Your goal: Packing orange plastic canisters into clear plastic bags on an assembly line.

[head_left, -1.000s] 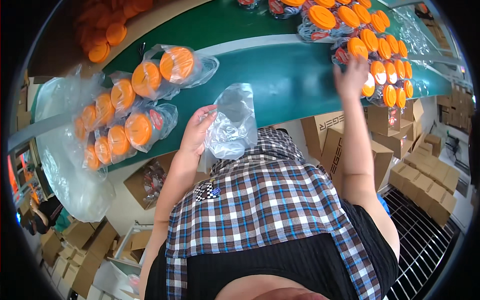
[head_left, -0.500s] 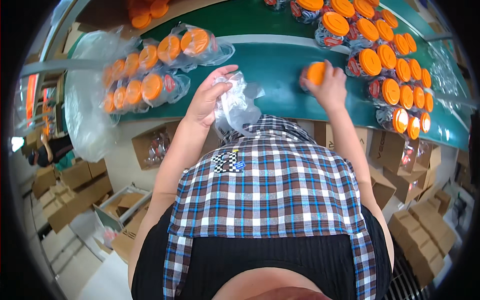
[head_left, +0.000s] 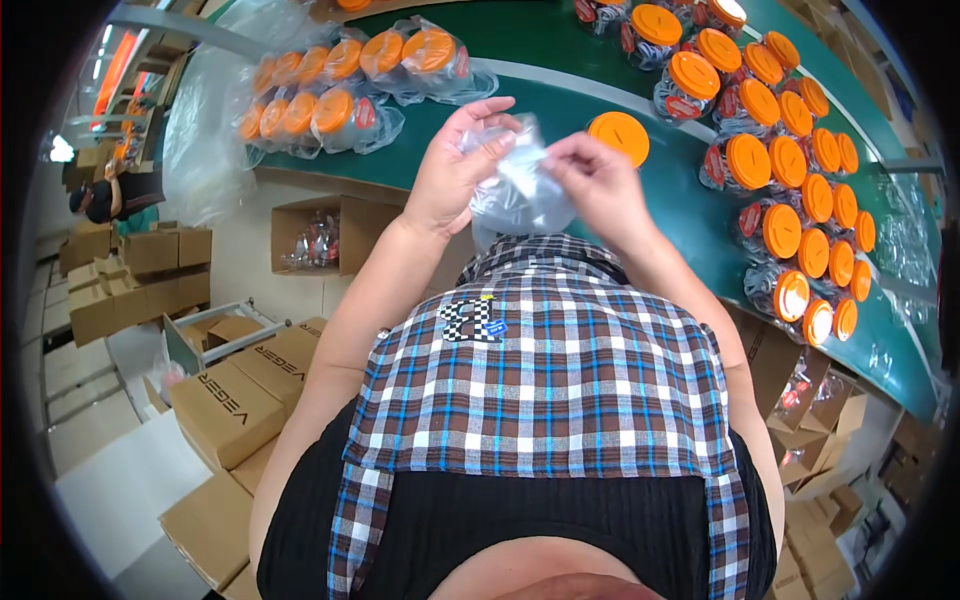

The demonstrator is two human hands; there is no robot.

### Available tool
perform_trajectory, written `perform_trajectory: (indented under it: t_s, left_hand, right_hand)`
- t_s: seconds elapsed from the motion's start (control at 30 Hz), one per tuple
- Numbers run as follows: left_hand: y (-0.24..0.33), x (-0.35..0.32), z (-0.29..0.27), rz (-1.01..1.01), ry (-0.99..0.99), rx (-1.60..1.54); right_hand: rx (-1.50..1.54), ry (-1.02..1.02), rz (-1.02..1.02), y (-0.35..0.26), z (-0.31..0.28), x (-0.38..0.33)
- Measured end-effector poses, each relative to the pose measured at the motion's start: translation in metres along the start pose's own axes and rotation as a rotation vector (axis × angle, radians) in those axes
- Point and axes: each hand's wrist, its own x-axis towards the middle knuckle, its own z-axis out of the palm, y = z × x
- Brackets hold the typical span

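Both my forearms raised ahead of chest, elbows bent. My left hand and right hand meet close together, fingers curled, pinching, palms angled inward.

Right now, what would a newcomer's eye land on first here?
Both hands, left hand and right hand, pinch a crumpled clear plastic bag at centre. Just beyond it one orange-lidded clear jar stands alone on the green conveyor belt, with a crowd of matching orange-lidded jars at right.
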Motion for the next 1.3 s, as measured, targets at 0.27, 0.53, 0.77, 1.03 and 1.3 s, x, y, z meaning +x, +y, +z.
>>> perform_trajectory:
  t_s: [0.27,0.53,0.77,1.03,1.3]
  left_hand:
    - [0.006,-0.005,-0.023,-0.133,-0.152,0.384]
    - [0.019,0.029,-0.039,-0.007,-0.176,0.567]
    - [0.024,0.048,-0.056,-0.054,-0.228,0.746]
    - [0.025,0.06,-0.085,-0.057,-0.156,0.34]
    - [0.012,0.064,-0.097,-0.156,-0.117,0.058]
  right_hand:
    - [-0.023,0.091,-0.029,-0.009,-0.003,0.0]
    - [0.072,0.044,0.09,-0.016,0.013,0.014]
    - [0.019,0.077,0.128,-0.017,0.025,0.036]
    - [-0.032,0.223,0.09,-0.003,0.042,0.058]
    - [0.075,0.308,0.055,0.001,0.037,0.065]
